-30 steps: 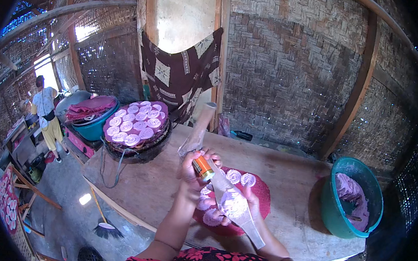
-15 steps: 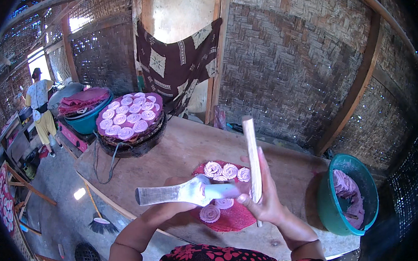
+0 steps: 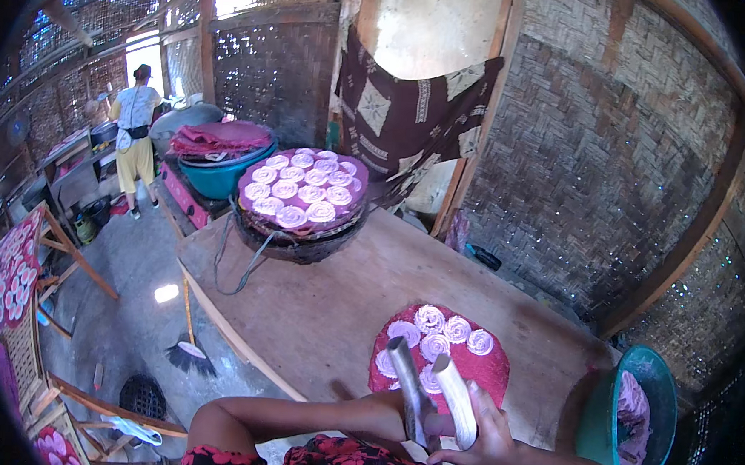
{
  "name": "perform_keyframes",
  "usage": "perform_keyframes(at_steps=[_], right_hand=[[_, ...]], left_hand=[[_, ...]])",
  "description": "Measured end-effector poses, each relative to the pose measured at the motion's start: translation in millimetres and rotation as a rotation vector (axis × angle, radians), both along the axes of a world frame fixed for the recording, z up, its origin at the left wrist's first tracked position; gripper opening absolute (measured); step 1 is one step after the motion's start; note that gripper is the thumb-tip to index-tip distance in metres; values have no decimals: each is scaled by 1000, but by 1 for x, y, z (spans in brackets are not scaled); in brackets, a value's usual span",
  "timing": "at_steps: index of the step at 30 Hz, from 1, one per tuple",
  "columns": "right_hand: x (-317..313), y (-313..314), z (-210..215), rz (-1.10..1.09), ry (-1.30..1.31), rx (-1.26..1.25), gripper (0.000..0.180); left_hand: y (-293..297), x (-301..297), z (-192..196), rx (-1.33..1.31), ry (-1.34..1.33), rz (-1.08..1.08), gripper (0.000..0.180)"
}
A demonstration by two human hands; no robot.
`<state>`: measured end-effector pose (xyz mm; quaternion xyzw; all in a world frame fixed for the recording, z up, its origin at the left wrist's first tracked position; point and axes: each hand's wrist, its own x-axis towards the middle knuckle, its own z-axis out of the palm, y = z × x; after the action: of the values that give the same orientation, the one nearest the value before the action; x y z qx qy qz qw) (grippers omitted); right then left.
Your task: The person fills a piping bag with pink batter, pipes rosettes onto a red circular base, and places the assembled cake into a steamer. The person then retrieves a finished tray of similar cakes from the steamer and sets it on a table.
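Just in front of my chest, at the lower middle, I hold a two-handled dough press [image 3: 456,400]. My left hand [image 3: 384,414] is closed at its grey handle, with the fingers partly hidden behind it. My right hand [image 3: 490,431] wraps round the pale wooden handle, thumb low on the near side. Pinkish dough seems to show between the handles. Beyond the press, a round red mat [image 3: 485,371] lies on the wooden table [image 3: 333,315]. Several pale pink dough swirls [image 3: 457,329] sit on it; my hands and the press cover its near edge.
A green basin [image 3: 604,426] of pink dough [image 3: 634,419] stands at the right. Far left on the table, a stack of round mats [image 3: 304,190] bears many swirls. A teal tub [image 3: 214,180] stands behind it. A broom [image 3: 188,349] and a person [image 3: 136,124] are on the floor side.
My view has turned left. Both hands have drawn the press nearer my body, and its grey handle has swung from pointing left to pointing up and away. More swirls on the mat are uncovered.
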<state>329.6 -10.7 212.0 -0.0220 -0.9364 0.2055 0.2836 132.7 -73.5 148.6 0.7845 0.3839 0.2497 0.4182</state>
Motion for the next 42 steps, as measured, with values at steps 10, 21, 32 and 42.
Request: perform_keyframes(at_steps=[10,21,32,42], right_hand=[[52,36,-120,778,-201,-1766,134],[138,52,-209,1108,657,-1367,124],[190,75,-296,910,1018,-1391,57],[186,71,-304,826,894,-1474,49]], left_hand=[[47,-32,14,3,-67,-178,42],[29,-164,-116,-120,-663,1396,30],[29,-120,-155,-125,21,1215,19],[-17,-44,-163,-481,-833,1194,46]])
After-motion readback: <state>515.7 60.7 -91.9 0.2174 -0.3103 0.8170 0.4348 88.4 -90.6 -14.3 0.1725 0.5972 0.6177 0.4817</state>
